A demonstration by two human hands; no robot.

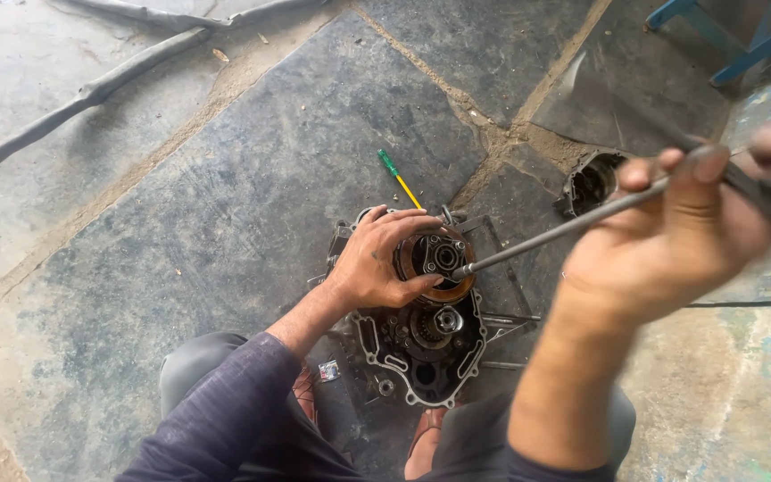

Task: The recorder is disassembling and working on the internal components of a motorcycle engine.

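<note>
"So, what is the left hand [375, 259] doing?"

"It is wrapped around a round metal part [435, 259]. The fingers are curled on its rim and hold it tight. That round part sits on top of an open engine case [421, 344], and the case lies on the stone floor [207, 223], right between the person's knees."

"And the right hand [684, 228]?"

"It is up high and close to the camera, so it looks big and a bit blurry. It is closed around the handle of a long thin tool [564, 228]. The tip of the tool touches the middle of the round part."

"What is inside the case?"

"Small gears and shiny bits. It all looks dark and oily."

"Anything else on the floor?"

"Yes. A screwdriver [397, 177] with a green handle and a yellow shaft lies just behind the case. Another dark metal cover [589, 183] sits off to the right, near the tool. A long rubber hose [91, 94] runs across the far left. A blue metal frame [725, 36] shows in the top right corner."
</note>
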